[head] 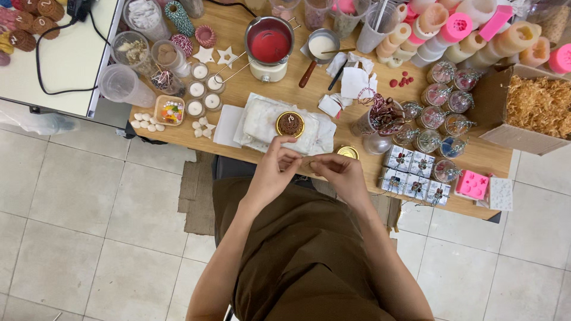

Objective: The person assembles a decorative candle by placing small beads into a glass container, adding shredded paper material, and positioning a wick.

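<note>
Pinching something very small and thin between your fingertips, you hold both hands together just over the near edge of the wooden table (pixel 178 138). Your left hand (pixel 275 163) and your right hand (pixel 340 171) meet at thumb and forefinger, closed tight on the piece (it is too small to tell what it is, perhaps a thread or a wick). The rest of each hand curls loosely under.

Just beyond your fingers sits the gold tin (pixel 290 124), round and shallow, with a dark brown, ridged candle inside and a short wick at its centre. It rests on a crumpled white cloth (pixel 262 122), well inside the near half of the table. A gold lid (pixel 347 152) lies flat just beside your right hand, near the table's edge.

Further back stands a metal pot of red wax (pixel 269 40) on a small white base, with a smaller pot of white wax (pixel 322 44) to its right. To the left you have four white tealight candles (pixel 203 89) in a cluster, two white stars (pixel 215 56) and a little tray of coloured bits (pixel 169 110). On the right stand glass jars with red-and-white twine (pixel 437 113), small wrapped boxes (pixel 415 172), a pink silicone mould (pixel 472 184) and an open cardboard box of straw filling (pixel 538 104). Tall silicone moulds (pixel 470 30) crowd the far right corner.
</note>
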